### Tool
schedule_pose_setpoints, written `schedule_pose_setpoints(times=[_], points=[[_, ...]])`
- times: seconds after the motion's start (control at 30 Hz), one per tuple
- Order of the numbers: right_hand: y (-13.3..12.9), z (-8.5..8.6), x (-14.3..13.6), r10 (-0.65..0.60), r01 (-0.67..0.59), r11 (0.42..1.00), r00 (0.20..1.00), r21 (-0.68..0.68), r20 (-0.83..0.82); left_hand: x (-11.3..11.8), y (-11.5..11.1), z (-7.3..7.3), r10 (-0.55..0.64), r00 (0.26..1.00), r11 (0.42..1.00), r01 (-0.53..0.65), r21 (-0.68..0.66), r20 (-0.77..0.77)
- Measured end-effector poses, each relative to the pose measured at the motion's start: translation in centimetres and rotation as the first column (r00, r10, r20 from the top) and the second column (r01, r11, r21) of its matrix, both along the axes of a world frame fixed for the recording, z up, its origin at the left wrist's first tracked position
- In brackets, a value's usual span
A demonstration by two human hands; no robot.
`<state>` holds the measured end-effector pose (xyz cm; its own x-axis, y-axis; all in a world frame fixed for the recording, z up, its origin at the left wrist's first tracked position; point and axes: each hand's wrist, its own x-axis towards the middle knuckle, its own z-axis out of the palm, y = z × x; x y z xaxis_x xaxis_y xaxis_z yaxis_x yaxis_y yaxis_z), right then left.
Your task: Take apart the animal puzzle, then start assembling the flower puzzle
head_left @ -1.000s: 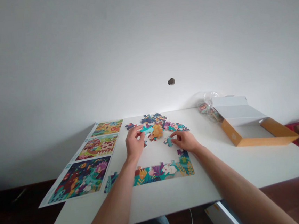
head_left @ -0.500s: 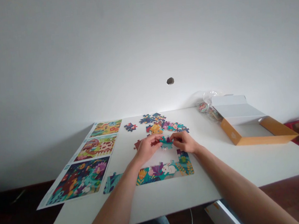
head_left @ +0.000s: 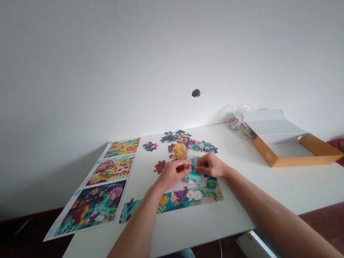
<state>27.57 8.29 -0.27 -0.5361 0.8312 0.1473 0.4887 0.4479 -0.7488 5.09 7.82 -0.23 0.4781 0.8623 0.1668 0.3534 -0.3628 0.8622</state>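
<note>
Teal puzzle pieces (head_left: 194, 176) are between my two hands, just above the joined bottom strip of the puzzle (head_left: 182, 197), which shows a white rabbit. My left hand (head_left: 172, 174) pinches at their left side, thumb and fingers together. From the right, my right hand (head_left: 211, 165) grips the teal pieces with bent fingers. Fingertips partly cover them, so I cannot tell whether they are fully joined. A brown puzzle piece (head_left: 160, 167) lies left of my left hand. Behind the hands is a yellow animal section (head_left: 180, 150). My left forearm hides part of the bottom strip.
Several loose pieces (head_left: 203, 146) lie toward the wall, with a dark blue cluster (head_left: 151, 146) farther left. A picture sheet (head_left: 124, 184) with three scenes overhangs the table's left edge. On the right stand an open yellow box (head_left: 305, 160) and a clear plastic bag (head_left: 240, 126).
Both hands have come slightly nearer to me, bringing the teal pieces down toward the bottom strip. The brown piece is more exposed now.
</note>
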Motion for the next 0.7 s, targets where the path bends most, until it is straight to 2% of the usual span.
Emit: schedule_pose_setpoints(times=[0.17,0.3,0.7], points=[[-0.05,0.2,0.13,0.058,-0.059,0.998,0.997,0.019,0.044,0.12,-0.39,0.5,-0.061,0.996,0.997,0.058,-0.041,-0.07],[-0.22,0.41,0.12,0.054,-0.056,0.998,0.996,0.03,0.077,0.1,-0.52,0.63,-0.071,0.993,0.997,0.066,-0.05,-0.099],[-0.32,0.97,0.63,0.004,-0.017,0.998,0.984,0.068,0.178,-0.13,-0.51,0.51,-0.116,0.963,0.987,0.14,0.083,-0.245]])
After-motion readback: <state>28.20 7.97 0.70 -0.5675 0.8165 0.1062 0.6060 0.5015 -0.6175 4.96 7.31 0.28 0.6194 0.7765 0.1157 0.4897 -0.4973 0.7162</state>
